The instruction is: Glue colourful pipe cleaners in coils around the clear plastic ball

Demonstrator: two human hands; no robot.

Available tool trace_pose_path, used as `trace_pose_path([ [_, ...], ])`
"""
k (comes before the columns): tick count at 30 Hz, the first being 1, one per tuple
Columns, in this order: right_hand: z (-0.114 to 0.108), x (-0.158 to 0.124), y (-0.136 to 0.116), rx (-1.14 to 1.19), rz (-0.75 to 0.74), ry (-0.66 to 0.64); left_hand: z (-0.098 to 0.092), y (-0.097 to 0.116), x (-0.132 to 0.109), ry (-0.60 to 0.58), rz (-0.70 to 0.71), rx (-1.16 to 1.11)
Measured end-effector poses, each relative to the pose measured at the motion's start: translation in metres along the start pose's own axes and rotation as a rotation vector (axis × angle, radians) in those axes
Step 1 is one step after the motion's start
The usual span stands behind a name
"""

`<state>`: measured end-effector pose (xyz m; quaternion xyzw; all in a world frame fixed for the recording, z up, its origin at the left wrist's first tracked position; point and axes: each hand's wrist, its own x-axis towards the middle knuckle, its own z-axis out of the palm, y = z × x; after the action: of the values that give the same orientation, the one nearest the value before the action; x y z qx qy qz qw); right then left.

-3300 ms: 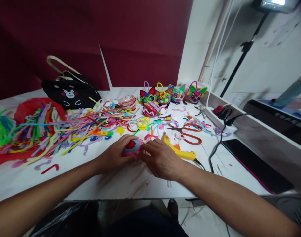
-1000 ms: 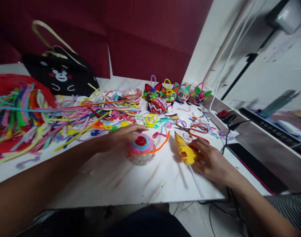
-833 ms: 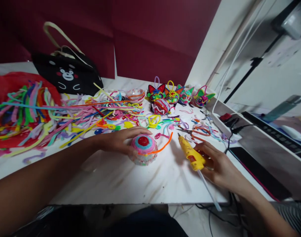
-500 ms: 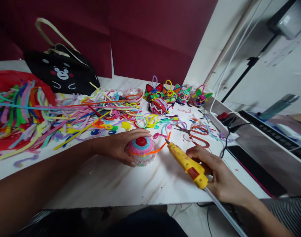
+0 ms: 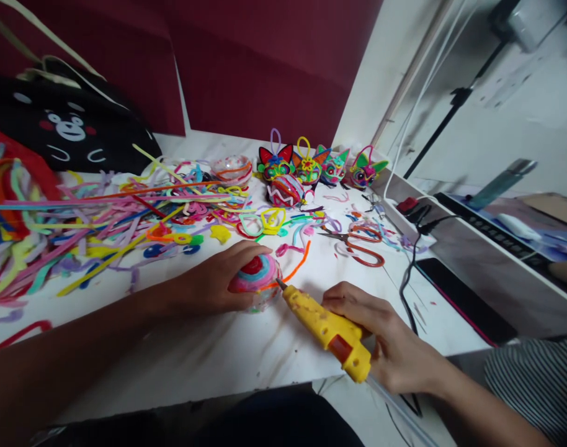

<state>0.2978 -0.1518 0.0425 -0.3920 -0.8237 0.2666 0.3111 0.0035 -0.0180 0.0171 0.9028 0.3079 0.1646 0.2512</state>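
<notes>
My left hand (image 5: 218,279) grips a clear ball (image 5: 263,300) on the white table, its top wound with rings of red, blue and pink. An orange fuzzy strip (image 5: 298,266) lies along the ball's side, and its loose end curves up to the right. My right hand (image 5: 374,332) is wrapped round a yellow glue gun (image 5: 323,329). The gun's metal nozzle is at the ball's right side, by the orange strip; whether it touches cannot be made out.
Orange-handled scissors (image 5: 365,248) lie behind my right hand. Fuzzy sticks (image 5: 102,230) cover the left side. Decorated cat-like heads (image 5: 306,171) stand at the back. A black phone (image 5: 464,301) lies at right, near a person's striped sleeve (image 5: 537,385).
The glue gun's nozzle has come left and down to the side of the ball. The ball has turned slightly in my left hand. The camera view has shifted to the right.
</notes>
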Motion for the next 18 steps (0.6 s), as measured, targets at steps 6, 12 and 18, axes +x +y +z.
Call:
trace_pose_path([
  [6, 0.002, -0.003, -0.005, -0.016, -0.02, -0.002, 0.002, -0.016, 0.005, 0.056, 0.028, -0.077],
  [12, 0.003, -0.003, -0.009, -0.052, -0.074, 0.044, 0.002, -0.015, 0.003, 0.048, 0.072, -0.168],
  [18, 0.001, 0.0, -0.013, -0.068, -0.099, 0.04, 0.003, -0.014, 0.002, 0.068, 0.136, -0.171],
])
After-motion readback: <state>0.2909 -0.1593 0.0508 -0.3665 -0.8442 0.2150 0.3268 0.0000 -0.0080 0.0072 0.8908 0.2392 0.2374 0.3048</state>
